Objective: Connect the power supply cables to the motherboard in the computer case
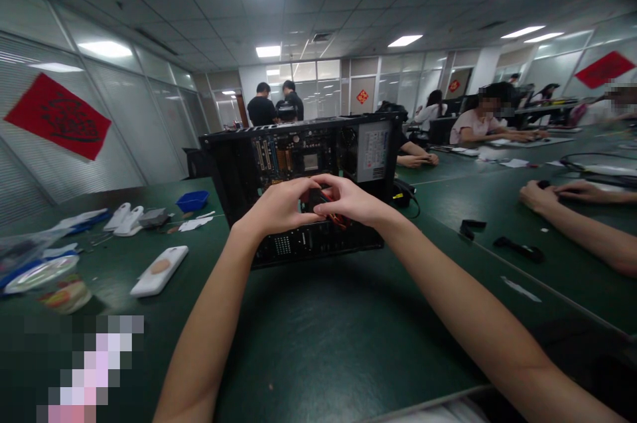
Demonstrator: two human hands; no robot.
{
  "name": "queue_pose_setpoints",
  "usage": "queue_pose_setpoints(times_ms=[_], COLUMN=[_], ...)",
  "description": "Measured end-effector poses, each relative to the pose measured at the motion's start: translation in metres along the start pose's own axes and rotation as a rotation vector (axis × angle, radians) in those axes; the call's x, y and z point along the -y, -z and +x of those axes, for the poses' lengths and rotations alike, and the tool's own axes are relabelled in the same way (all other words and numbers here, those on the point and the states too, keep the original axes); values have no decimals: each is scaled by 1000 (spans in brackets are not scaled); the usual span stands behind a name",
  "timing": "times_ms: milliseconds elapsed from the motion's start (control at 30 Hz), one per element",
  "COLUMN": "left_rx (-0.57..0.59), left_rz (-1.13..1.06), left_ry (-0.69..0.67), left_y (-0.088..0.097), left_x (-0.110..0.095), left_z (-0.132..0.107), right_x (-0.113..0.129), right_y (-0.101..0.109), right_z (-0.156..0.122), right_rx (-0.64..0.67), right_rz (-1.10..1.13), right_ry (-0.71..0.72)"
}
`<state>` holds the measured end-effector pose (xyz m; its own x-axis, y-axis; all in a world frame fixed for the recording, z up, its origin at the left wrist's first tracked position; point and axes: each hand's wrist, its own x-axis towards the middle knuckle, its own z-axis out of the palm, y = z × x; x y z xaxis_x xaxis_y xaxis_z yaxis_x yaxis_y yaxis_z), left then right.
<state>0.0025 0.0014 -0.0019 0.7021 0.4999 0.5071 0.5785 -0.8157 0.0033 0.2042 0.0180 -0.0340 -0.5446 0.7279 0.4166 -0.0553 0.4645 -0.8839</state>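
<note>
Both hands meet in front of an open black computer case [303, 119] that stands on the table. Between the fingers of my left hand [279, 207] and my right hand [351, 200] is a black CPU cooler [318, 198] with reddish-orange parts at its lower right. My fingers curl round it from both sides and hide much of it. Behind and above it, inside the case, the motherboard [279, 152] shows its square pale processor socket [311, 161]. A power supply [373, 151] with a label sits at the upper right of the case.
To the left lie a white phone [159, 270], a blue tray [192, 201], a lidded cup [64, 290] and small parts. Black pieces [517, 249] lie on the right. Another person's hands [552, 194] rest at the right edge. The green table [318, 337] extends around the case.
</note>
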Motion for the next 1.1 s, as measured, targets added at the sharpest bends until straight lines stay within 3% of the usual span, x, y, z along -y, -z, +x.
queue_pose_setpoints(times_ms=[133,233,433,633,867,1100], left_rx=[-12,-59,-250,-471,-653,-643], left_rz=[28,97,410,541,504,445], left_ry=[-18,-3,21,-61,-115,-71], left_y=[-1,-5,-21,-38,-43,-46], left_x=[2,2,-2,5,11,13], left_z=[-1,0,8,10,7,8], right_x=[-1,-4,-15,-22,-21,-28], right_y=[-1,-1,2,-10,-9,1], right_z=[1,4,12,16,15,17], right_rx=[-41,-152,-397,-499,-457,-384], right_rz=[12,30,139,82,-107,-175], right_ry=[6,16,63,156,280,246])
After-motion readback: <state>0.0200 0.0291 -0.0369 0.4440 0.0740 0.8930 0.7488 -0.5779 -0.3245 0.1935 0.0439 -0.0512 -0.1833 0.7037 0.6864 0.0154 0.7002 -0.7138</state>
